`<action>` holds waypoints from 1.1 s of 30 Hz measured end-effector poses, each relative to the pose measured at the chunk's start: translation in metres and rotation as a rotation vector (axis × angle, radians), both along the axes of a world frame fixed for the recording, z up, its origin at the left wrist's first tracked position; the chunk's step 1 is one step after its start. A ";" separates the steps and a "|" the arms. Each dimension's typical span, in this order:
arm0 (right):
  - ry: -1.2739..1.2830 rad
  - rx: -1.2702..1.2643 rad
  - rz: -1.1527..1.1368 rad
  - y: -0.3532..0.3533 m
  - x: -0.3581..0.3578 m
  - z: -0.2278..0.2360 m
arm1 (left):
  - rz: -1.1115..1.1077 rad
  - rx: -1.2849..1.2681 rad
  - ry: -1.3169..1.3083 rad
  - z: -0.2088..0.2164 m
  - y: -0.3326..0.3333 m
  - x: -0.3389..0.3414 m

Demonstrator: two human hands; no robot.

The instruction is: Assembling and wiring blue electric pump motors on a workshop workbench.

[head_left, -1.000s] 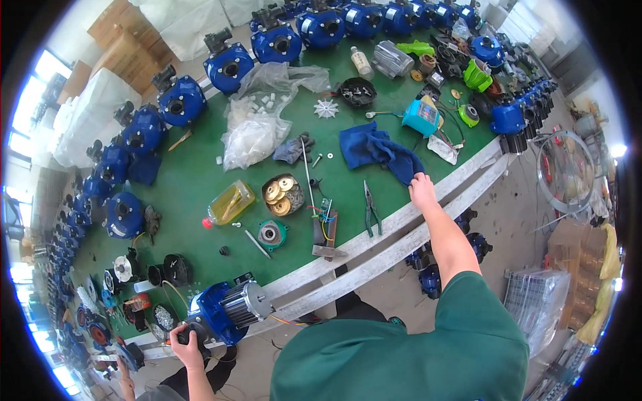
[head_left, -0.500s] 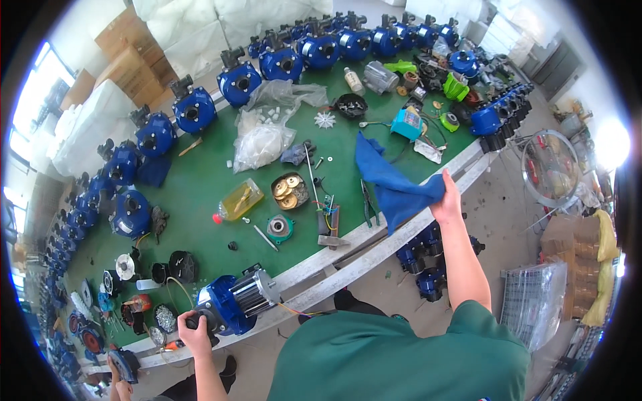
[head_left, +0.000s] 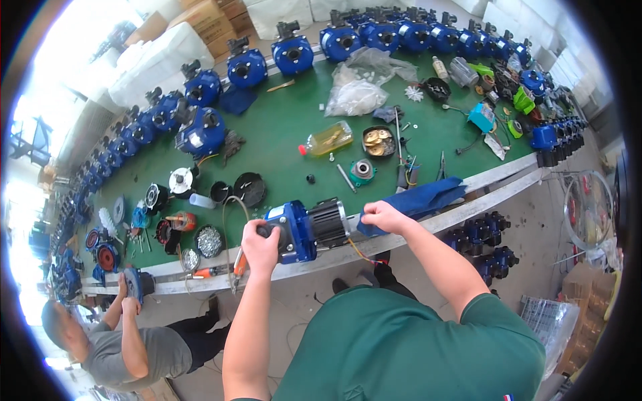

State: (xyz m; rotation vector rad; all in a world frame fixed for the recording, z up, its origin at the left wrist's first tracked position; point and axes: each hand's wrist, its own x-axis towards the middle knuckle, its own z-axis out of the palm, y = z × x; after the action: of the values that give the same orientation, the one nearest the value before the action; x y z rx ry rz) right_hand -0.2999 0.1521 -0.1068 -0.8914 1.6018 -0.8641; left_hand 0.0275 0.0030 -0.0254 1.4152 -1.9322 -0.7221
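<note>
At the near edge of the green workbench lies a blue pump [head_left: 299,234] with its bare ribbed motor [head_left: 328,224] pointing right. My left hand [head_left: 259,246] is closed around the black fitting on the pump's left end. My right hand [head_left: 386,217] grips the near corner of a blue cloth [head_left: 422,199], close to the motor's shaft end. The rest of the cloth trails to the right over the bench's metal edge rail. Coloured wires [head_left: 361,252] hang from the motor below the rail.
Beyond the pump are an oil bottle [head_left: 329,139], a bowl of brass discs [head_left: 378,142], a teal part [head_left: 362,171] and pliers [head_left: 442,167]. An orange-handled air tool [head_left: 239,264] hangs at left. Blue pumps [head_left: 292,53] line the far edge. A co-worker [head_left: 134,341] works at lower left.
My right hand has drawn the blue cloth leftward and down to the motor's end. The left hand still holds the pump. The view has turned left, bringing the co-worker into sight.
</note>
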 end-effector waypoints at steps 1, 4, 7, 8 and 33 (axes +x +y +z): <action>0.077 -0.093 -0.057 -0.007 0.013 -0.013 | 0.003 -0.002 -0.016 0.001 0.000 0.001; -0.335 -0.084 -0.363 -0.020 0.024 -0.053 | -0.004 0.007 -0.064 0.001 -0.003 0.001; -0.697 0.032 -0.553 -0.021 0.035 -0.065 | -0.006 0.017 -0.055 0.001 -0.004 0.003; -0.717 -0.018 -0.520 -0.018 0.032 -0.074 | -0.017 0.006 -0.045 0.003 -0.005 0.002; 0.477 -0.460 0.156 -0.021 0.036 -0.107 | 0.070 0.058 -0.038 0.009 0.002 0.003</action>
State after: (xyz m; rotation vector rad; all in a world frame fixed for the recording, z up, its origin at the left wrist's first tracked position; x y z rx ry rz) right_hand -0.2637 0.1309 -0.2137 -1.6229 1.7267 -0.9747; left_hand 0.0305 0.0046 -0.0165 1.5343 -1.8938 -0.7280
